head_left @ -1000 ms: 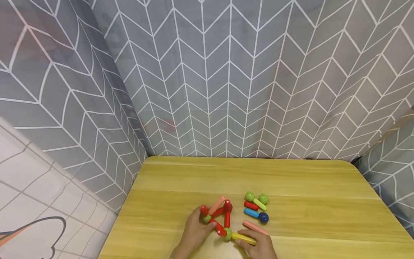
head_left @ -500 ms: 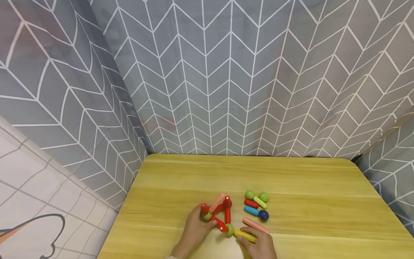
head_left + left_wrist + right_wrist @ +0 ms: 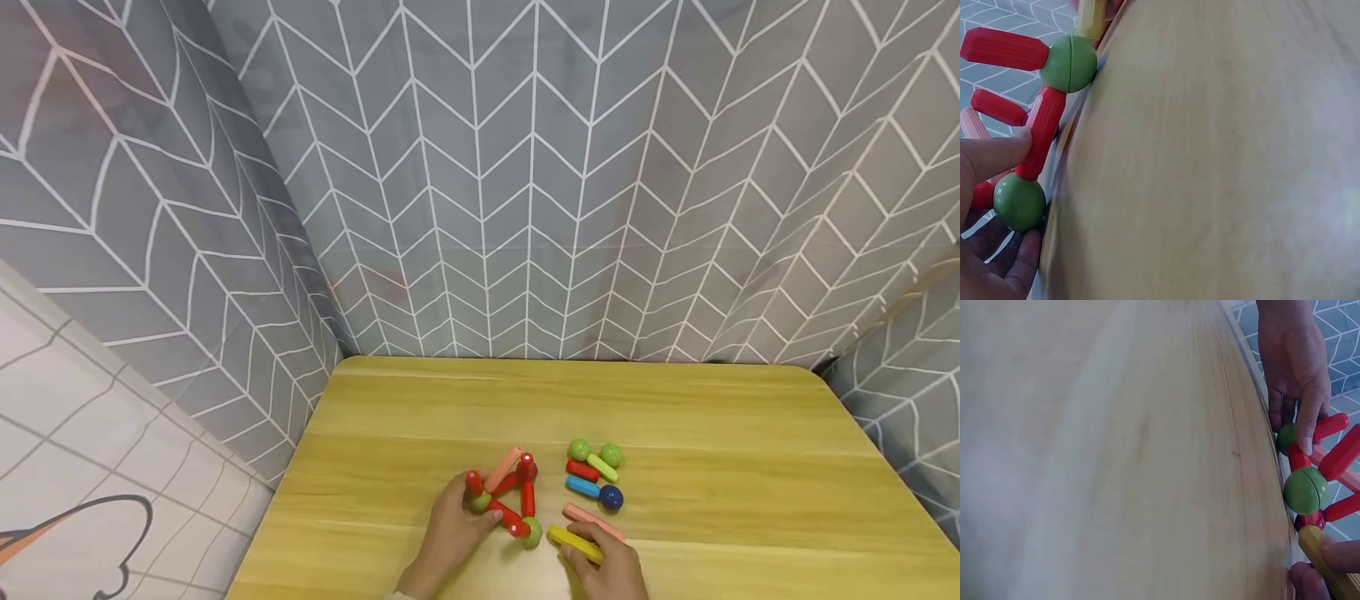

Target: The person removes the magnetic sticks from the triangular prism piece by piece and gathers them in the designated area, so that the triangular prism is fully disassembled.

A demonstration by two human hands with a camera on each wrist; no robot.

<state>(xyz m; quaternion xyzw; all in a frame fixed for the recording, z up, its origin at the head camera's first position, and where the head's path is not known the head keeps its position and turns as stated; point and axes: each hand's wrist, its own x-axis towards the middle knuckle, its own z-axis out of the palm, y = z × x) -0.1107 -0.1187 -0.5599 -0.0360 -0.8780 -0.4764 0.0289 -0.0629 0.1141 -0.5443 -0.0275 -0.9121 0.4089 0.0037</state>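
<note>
Grey curtains [image 3: 510, 167] with white chevron lines are hanging behind the wooden worktop [image 3: 712, 467]; on it we are working at a triangular red frame [image 3: 528, 500] of rods and balls. Our left hand [image 3: 452, 531] is gripping its left corner, fingers narrowed on it; our right hand [image 3: 611, 568] is pinching a yellow rod [image 3: 566, 539], whose free end is pointing at the nearest green ball [image 3: 533, 534] across a slight gap.

As we are judging it, handling this rod well is calling for a light pinch, its free end uncovered and lined up on the ball's centre, with the left hand steadying the frame against twisting; a loose pink rod [image 3: 588, 518] is lying just beside our right hand, so we are wanting to avoid knocking it.

From the head we are seeing that gap, plus a blue rod [image 3: 582, 487] and a navy ball [image 3: 611, 498] that neither wrist view is showing; the left wrist view is revealing a fingertip touching the corner ball [image 3: 1019, 202], though the gap is not showing there; the right wrist view is showing a seam across the nearest green ball, too small to make out from the head.
</note>
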